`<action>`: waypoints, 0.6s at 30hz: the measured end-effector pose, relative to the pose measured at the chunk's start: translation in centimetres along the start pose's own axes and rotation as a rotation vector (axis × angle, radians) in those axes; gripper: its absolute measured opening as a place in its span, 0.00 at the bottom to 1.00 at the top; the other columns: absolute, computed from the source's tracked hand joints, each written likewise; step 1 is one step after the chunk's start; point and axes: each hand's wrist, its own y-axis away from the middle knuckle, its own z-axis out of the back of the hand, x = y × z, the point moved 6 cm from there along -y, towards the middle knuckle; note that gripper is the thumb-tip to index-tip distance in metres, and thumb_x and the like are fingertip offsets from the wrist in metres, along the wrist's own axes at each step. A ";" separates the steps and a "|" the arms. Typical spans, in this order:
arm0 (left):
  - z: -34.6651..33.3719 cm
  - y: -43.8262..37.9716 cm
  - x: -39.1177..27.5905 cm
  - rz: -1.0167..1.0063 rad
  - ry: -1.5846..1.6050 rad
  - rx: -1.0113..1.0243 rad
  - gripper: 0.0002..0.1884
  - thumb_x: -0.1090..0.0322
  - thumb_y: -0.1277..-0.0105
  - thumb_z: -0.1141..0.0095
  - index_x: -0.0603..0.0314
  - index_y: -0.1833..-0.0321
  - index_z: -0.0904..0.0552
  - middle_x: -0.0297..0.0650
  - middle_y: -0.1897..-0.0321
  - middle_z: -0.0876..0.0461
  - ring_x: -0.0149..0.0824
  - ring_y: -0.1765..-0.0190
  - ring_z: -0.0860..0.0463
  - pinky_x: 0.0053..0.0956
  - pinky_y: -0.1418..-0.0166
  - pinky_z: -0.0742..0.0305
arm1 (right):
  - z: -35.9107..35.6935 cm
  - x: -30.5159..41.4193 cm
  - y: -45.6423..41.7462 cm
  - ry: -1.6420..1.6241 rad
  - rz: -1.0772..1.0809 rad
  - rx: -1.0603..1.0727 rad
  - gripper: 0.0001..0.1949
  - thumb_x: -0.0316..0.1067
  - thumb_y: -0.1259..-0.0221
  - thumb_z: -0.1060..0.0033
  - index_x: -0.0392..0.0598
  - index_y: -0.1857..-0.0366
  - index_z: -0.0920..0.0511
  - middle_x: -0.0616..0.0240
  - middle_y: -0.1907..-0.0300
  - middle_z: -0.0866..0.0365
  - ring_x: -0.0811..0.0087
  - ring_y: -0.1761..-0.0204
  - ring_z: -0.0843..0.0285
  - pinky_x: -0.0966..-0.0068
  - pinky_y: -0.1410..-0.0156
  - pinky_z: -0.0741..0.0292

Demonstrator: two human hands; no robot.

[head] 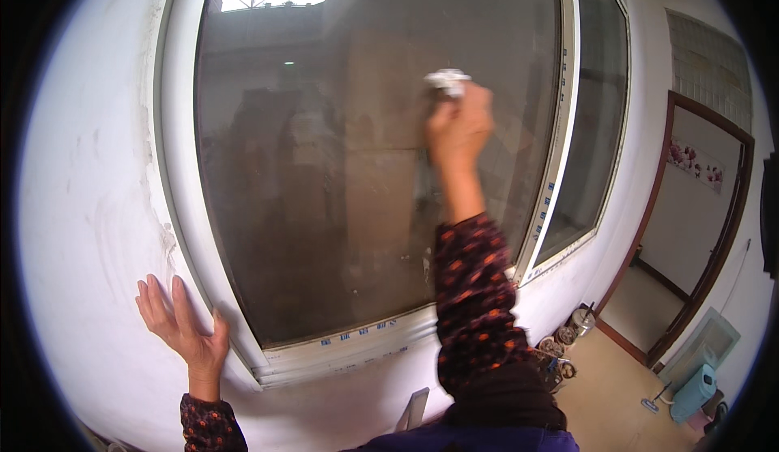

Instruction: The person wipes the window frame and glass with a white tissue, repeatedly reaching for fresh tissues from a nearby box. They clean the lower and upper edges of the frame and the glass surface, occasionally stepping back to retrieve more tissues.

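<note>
A large window pane (292, 208) in a white frame (182, 166) fills the middle of the head view, with reflections on its dark glass. My right hand (461, 120), somewhat blurred, is closed on a crumpled white wad (447, 81) held at the upper right part of the glass; whether it is cloth or paper I cannot tell. My left hand (185, 324) rests with spread fingers on the white wall and the lower left edge of the window frame, holding nothing. Both arms wear dark sleeves with an orange pattern.
A narrower pane (590, 117) adjoins on the right. Beyond it is a doorway with a brown frame (660, 147). Several jars and pots (565, 335) stand on the floor below the wall. A light-blue bin (694, 394) and a glass panel (700, 345) are at the lower right.
</note>
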 end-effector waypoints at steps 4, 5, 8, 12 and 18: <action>0.2 0.0 0.6 -0.007 0.000 -0.004 0.37 0.58 0.36 0.37 0.56 0.23 0.30 0.52 0.19 0.42 0.60 0.18 0.46 0.58 0.18 0.53 | -0.6 17.2 13.0 -0.482 0.230 0.311 0.10 0.25 0.44 0.45 0.39 0.58 0.22 0.47 0.61 0.21 0.46 0.61 0.19 0.56 0.59 0.21; -0.1 0.1 0.3 0.000 0.018 -0.007 0.37 0.58 0.36 0.37 0.56 0.23 0.30 0.52 0.19 0.42 0.60 0.18 0.46 0.58 0.18 0.53 | 0.1 20.6 16.8 -0.549 0.364 0.491 0.12 0.27 0.46 0.41 0.41 0.57 0.21 0.50 0.58 0.18 0.49 0.56 0.17 0.60 0.55 0.19; -0.1 -0.3 0.4 -0.017 0.040 -0.032 0.37 0.56 0.36 0.36 0.56 0.23 0.29 0.52 0.20 0.41 0.60 0.19 0.45 0.58 0.18 0.52 | 1.4 21.8 21.9 -0.666 0.521 0.805 0.17 0.28 0.52 0.35 0.42 0.54 0.19 0.54 0.52 0.16 0.54 0.47 0.16 0.62 0.44 0.17; -0.2 0.4 0.7 -0.043 0.029 -0.026 0.35 0.55 0.34 0.36 0.57 0.25 0.27 0.52 0.21 0.40 0.60 0.20 0.43 0.57 0.19 0.50 | 3.2 10.0 15.8 -0.349 0.280 0.554 0.19 0.24 0.51 0.36 0.44 0.51 0.19 0.55 0.49 0.16 0.49 0.46 0.18 0.58 0.42 0.19; -0.8 0.4 -0.4 -0.022 0.049 -0.021 0.36 0.57 0.35 0.31 0.53 0.24 0.27 0.47 0.22 0.40 0.53 0.21 0.41 0.52 0.18 0.47 | 16.9 -18.0 16.6 0.335 -0.190 0.479 0.10 0.27 0.39 0.34 0.46 0.55 0.16 0.53 0.58 0.15 0.51 0.60 0.14 0.64 0.52 0.19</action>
